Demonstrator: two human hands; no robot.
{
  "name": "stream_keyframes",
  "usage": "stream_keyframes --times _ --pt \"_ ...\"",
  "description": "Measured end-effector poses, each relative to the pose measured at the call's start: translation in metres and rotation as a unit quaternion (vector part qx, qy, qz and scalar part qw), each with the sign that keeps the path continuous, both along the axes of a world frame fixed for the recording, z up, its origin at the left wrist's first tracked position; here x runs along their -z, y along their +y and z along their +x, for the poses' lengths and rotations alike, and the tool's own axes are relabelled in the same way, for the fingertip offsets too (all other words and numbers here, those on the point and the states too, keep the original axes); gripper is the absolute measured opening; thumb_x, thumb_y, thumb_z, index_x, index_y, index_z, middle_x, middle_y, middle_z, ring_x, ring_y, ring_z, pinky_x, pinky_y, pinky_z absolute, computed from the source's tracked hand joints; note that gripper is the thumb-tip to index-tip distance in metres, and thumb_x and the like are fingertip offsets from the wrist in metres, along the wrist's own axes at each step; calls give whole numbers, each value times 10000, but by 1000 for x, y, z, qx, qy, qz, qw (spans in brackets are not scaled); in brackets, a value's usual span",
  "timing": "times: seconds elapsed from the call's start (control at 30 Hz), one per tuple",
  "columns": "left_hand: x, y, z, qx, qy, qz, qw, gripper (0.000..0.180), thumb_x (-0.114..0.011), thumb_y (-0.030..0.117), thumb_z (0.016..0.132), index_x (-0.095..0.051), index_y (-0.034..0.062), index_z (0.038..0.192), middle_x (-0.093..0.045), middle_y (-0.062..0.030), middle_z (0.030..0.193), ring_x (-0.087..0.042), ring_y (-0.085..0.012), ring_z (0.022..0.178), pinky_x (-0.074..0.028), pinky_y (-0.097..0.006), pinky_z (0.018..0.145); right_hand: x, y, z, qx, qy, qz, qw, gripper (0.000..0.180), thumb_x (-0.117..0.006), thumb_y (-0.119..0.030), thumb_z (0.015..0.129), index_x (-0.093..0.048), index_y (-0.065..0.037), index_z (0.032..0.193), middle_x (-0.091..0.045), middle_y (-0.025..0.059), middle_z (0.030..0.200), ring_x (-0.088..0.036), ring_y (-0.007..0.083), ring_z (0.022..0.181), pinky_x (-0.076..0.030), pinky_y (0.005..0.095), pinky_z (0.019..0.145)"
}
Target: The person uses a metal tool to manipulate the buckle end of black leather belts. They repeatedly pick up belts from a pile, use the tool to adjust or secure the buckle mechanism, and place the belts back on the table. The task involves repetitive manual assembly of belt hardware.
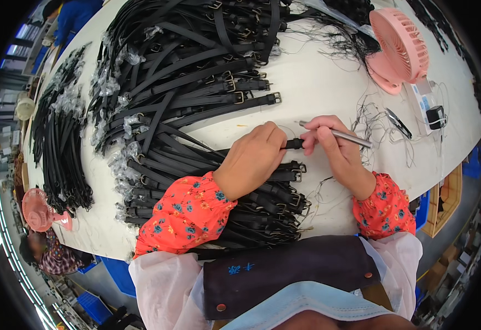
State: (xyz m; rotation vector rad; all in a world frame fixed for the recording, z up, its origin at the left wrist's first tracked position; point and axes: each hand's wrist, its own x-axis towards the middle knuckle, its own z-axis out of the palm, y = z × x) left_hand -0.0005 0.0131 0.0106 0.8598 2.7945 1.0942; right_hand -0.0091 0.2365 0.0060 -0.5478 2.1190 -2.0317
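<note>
Head view: palm down, the left hand (252,159) grips a slim black strap (293,144), its end jutting toward three o'clock; the right hand (336,149), curled, touches that end, holding a silver pen-like tool (356,139).

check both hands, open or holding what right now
Left hand: closed, holding a black strap.
Right hand: closed, holding a silver pen-like tool.

Red floral sleeves (188,212), dark apron (301,269), blue mask (320,302)
</note>
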Motion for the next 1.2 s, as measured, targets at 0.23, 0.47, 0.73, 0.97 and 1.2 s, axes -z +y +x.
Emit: stream_keyframes --times 0.23,0.47,0.73,0.97,1.2 --pt "-6 -8 2 -2 -36 12 999 307 -780 83 840 -574 22 1059 -568 -124 989 -600 -333 870 -506 -424 736 -7 6 -12 -70 248 266 929 350 -768 -66 821 -628 -89 1141 -660 132 1053 -631 342 973 -534 410 834" --pt "-12 -4 5 -2 34 -55 998 290 -780 64 813 -575 26 1015 -563 -124 976 -600 -340 868 -504 -435 743 -1 3 -11 -85 267 227 932 344 -744 0 794 -620 -74 1106 -643 132 1016 -628 340 948 -533 412 820" --pt "-8 -6 6 12 79 -2 997 162 -747 28 831 -610 19 917 -580 -125 897 -601 -329 824 -497 -413 709 0 1 -9 -62 291 207 932 348 -746 13 782 -622 -71 1096 -639 128 1009 -630 332 951 -535 408 818" --pt "-6 -9 -3 26 -27 69 997 128 -688 5 889 -572 0 942 -581 -148 876 -584 -355 788 -474 -418 694 1 1 -9 -67 292 215 929 338 -742 4 788 -627 -76 1095 -638 125 1007 -630 332 937 -536 410 812" --pt "5 -4 -3 15 -15 75 997 140 -666 15 918 -544 9 984 -580 -158 873 -588 -356 776 -475 -419 689 -6 3 -11 -34 223 227 947 288 -699 -73 907 -617 -72 1184 -672 102 1007 -654 246 903 -538 370 811"
